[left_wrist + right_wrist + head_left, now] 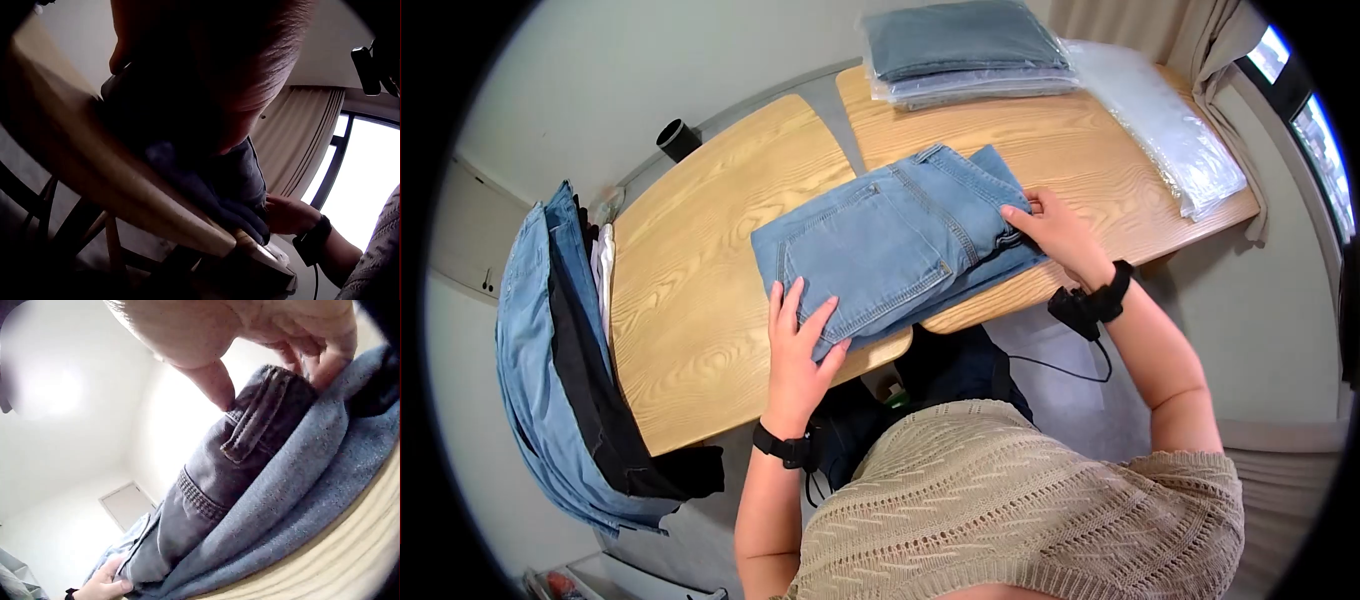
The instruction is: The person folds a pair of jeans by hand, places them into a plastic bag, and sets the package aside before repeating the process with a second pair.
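A pair of light blue jeans [860, 240] lies folded in a thick rectangle at the table's near edge, back pocket facing up. My left hand [798, 350] rests with spread fingers on the near left corner of the fold. At the other end, my right hand [1062, 238] pinches the waistband, thumb on top and fingers around the far side. In the right wrist view, the thumb [215, 387] presses beside a belt loop [256, 419], above several denim layers. The left wrist view is dark, with the left palm hiding most of the denim.
The wooden table [710, 200] has a gap between its halves. Bagged folded garments [970, 45] and clear plastic bags [1160, 120] lie at the back right. More jeans [530, 330] and black trousers [590, 390] hang over the left edge. A black cup [678, 140] stands behind.
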Tool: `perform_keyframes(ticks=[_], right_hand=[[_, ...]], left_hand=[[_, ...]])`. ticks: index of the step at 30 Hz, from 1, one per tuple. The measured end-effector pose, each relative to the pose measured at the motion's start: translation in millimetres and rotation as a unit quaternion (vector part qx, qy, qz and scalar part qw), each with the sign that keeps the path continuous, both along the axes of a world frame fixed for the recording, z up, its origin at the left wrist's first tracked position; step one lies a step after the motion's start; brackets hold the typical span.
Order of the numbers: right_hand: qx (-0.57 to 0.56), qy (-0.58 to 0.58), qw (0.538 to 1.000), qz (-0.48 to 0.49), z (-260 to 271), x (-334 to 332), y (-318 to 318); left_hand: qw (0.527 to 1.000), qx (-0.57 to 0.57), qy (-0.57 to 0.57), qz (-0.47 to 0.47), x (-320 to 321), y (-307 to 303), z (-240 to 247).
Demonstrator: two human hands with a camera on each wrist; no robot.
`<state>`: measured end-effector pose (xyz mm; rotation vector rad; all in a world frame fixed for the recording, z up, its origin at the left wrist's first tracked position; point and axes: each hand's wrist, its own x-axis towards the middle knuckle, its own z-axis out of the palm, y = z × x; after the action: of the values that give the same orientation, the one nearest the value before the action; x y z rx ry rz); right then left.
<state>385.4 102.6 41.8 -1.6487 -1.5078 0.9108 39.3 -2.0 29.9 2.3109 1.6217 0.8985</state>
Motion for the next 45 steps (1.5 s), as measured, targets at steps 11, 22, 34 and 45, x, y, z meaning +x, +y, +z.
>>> perform_keyframes(ticks=[11,22,34,45], right_hand=[[-0.394,0.145,0.901,0.105,47,-13,68],[-0.267,0.293,0.914,0.080,91,-36,49],[-0.002,0.309,0.933,0.183,128,-26,16],[-0.144,0.350,0.923,0.066,4,21,-1]], left_hand=[[1.000,-0.008,-0.013,-0.007,-2,-1,4],[0.969,0.030,-0.197,0.145,-5,-5,-38],[0.977,-0.011,-0.127,0.169,8,-1,-8],[0.987,0.007,-0.035,0.159,13,4,-11]])
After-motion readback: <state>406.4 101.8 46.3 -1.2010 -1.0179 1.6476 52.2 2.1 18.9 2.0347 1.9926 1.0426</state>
